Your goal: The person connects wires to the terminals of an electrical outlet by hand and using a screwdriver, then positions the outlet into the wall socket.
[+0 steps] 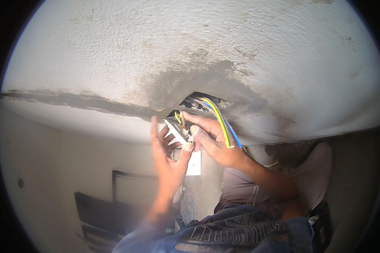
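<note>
A white electrical faceplate (pixel 176 131) is tilted beside a small wall opening (pixel 171 113), its wired back turned toward my right hand. My left hand (pixel 169 161) grips it with the thumb at its lower corner and the index finger stretched up. Thin brown and yellow-green wires (pixel 181 119) run from the opening to the plate's back. My right hand (pixel 217 145) has its thumb at the plate's back and its index finger against these wires. Out of a larger opening (pixel 198 96) hang a loose yellow-green cable (pixel 219 118) and a blue cable (pixel 232 132), passing over my right hand.
Grey patched plaster (pixel 211 80) surrounds the openings on the rough white wall (pixel 114 55). Below my hands is a white square plate (pixel 194 163). Black flat panels or frames (pixel 99 213) stand at the lower left, and thin cables (pixel 189 206) hang near them.
</note>
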Tool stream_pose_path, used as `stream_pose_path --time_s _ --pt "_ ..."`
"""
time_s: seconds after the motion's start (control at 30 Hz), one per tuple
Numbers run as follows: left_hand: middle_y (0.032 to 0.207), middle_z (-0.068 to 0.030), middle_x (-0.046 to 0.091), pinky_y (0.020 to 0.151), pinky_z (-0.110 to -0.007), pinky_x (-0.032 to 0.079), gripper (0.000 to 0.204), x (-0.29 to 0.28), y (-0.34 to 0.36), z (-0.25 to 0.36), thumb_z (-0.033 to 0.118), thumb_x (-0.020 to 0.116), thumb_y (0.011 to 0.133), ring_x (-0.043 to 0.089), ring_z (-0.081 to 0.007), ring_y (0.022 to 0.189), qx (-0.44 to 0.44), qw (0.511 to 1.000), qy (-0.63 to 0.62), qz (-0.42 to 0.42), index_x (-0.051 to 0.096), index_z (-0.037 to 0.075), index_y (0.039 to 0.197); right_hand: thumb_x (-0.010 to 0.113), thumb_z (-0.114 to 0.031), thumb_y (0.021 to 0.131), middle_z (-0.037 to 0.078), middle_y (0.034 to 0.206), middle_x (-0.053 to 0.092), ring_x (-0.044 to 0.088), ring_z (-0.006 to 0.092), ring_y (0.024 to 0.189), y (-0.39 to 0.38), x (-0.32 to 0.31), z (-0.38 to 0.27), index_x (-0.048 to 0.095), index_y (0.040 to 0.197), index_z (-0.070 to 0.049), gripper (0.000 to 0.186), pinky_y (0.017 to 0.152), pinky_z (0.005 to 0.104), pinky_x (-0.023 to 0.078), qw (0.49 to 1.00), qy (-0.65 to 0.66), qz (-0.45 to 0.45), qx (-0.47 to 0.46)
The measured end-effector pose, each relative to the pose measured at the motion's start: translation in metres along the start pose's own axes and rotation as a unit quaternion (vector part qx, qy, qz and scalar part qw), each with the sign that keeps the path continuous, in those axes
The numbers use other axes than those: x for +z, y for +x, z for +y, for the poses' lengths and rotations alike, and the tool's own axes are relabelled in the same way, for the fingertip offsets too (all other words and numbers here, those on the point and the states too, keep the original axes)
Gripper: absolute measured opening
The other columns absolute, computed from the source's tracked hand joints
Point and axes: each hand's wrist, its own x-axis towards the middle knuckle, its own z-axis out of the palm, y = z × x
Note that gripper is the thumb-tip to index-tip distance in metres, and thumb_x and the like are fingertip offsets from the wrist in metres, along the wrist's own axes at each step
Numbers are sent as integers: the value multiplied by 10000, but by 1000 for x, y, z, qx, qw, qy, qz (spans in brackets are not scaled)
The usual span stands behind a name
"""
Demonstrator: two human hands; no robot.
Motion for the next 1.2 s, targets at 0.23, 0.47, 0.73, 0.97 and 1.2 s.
stream_pose_path --time_s 0.23,0.47,0.73,0.97,1.2 --pt "1440 -192 503 908 -356 538 879 10 -1 -5 33 722 834 588 -252 1207 32 999 -13 17 262 38 1582 603 -68 988 136 1021 712 620 98 782 13 20 13 623 1274 30 303 671 261 492 986 -48 136 -80" --pt "1360 -184 573 930 -348 540 835 22 -5 -20 100 733 841 601 -248 1203 28 995 -68 62 309 -9 1553 470 -11 1002 166 1431 537 557 159 1229 0 -5 -12 400 1497 42 503 1024 313 463 998 -41 -37 20" --pt "1195 -169 639 907 -334 551 814 9 -3 -8 159 734 864 651 -179 1021 15 996 -85 33 322 -56 1532 482 -28 987 186 1585 374 369 251 1454 8 -20 -38 327 1530 37 569 1174 373 309 981 -109 -161 9" --pt "1243 -182 625 917 -342 551 815 2 1 -8 210 715 887 650 -201 1061 12 996 -84 11 303 -51 1540 481 -25 1002 188 1531 456 538 222 1301 11 -17 -44 349 1511 57 532 1082 336 414 973 -163 -150 63" --pt "1308 -195 600 920 -352 557 843 10 2 -14 174 744 854 630 -231 1143 34 995 -89 25 305 -34 1544 552 26 977 109 1115 700 630 63 887 11 -2 -7 541 1341 102 372 778 239 514 995 -92 -16 -25"
